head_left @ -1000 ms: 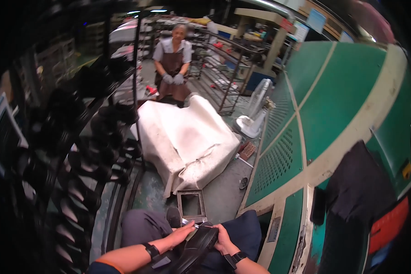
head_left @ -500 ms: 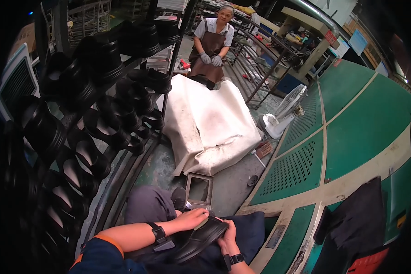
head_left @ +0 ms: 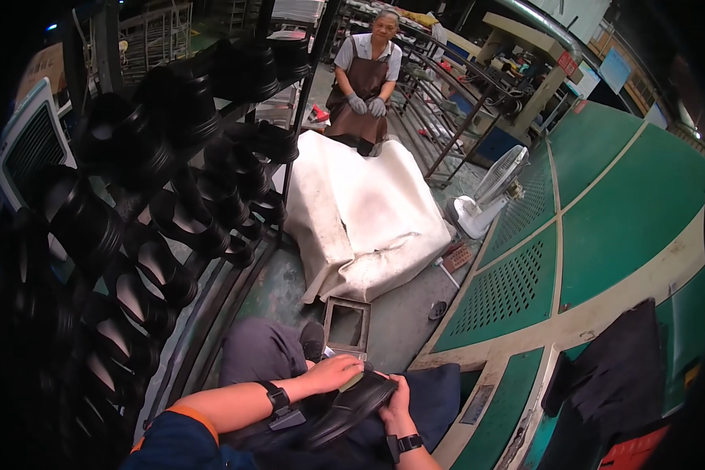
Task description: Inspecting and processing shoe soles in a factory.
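Note:
A black shoe [head_left: 348,412] lies across my lap, its sole edge facing down to the right. My right hand [head_left: 398,401] is wrapped round the far right end of it, thumb on top. At the upper side of the shoe, my left hand [head_left: 335,374] presses a small yellow-green pad [head_left: 353,382] against it with its fingers closed. Whether the pad is sponge or cloth cannot be made out. Both wrists wear black straps.
A dark rack to the left carries rows of black shoes [head_left: 164,262]. Ahead stand a metal frame [head_left: 366,327], a table draped in white cloth [head_left: 368,211] and a white fan [head_left: 470,215]. Behind the table sits a gloved person [head_left: 366,78]. A green machine [head_left: 517,282] lines the right.
The view has shifted slightly. Both hands keep their hold on the shoe and pad, with little visible movement. The other person's gloved hands have moved a little.

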